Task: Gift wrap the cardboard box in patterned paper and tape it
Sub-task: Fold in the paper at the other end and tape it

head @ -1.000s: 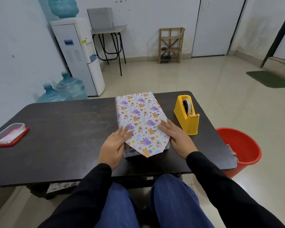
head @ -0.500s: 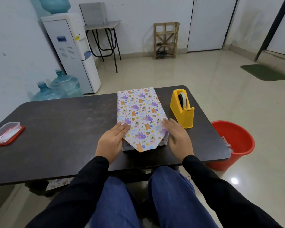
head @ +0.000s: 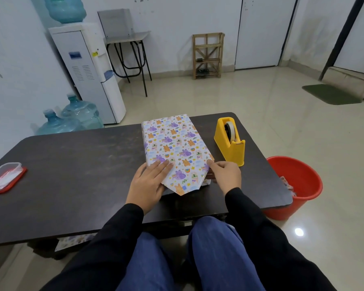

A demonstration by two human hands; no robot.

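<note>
**WRAPPING STATION: BOX COVERED, NEAR FLAP FOLDED TO A POINT**

1. Box. The box (head: 172,141) lies flat on the bench (head: 82,164), right of centre, long axis running 12 to 6 o'clock. Paper (head: 177,152) with an animal print covers its whole visible top and left side. At 6 o'clock the paper ends in a pointed flap (head: 180,184) that extends past the box end toward the near bench edge.

2. Left hand. The left hand (head: 149,183) rests at 7 o'clock of the box. Grip open: the fingers (head: 162,164) are straight and lie flat on the paper along the left fold of the flap.

3. Right hand. The right hand (head: 225,175) sits at 5 o'clock of the box. Its index finger (head: 211,163) touches the right fold of the paper; the other fingers are curled. The thumb is hidden, so whether this grip pinches the paper cannot be determined.

4. Dispenser. A yellow dispenser (head: 231,143) stands upright at 3 o'clock, near the box but apart from it, with a tape roll (head: 229,128) in it.

5. Tub. A clear tub (head: 4,177) on a red lid sits at 9 o'clock, at the left bench edge, well apart from the box.

6. Floor. A red bucket (head: 303,185) stands at 4 o'clock, just beside the bench. A cooler (head: 88,74) is at 11 o'clock against the wall, with two bottles (head: 72,118) beside it. A wooden rack (head: 207,55) is at 12 o'clock and a green mat (head: 332,94) at 2 o'clock.
</note>
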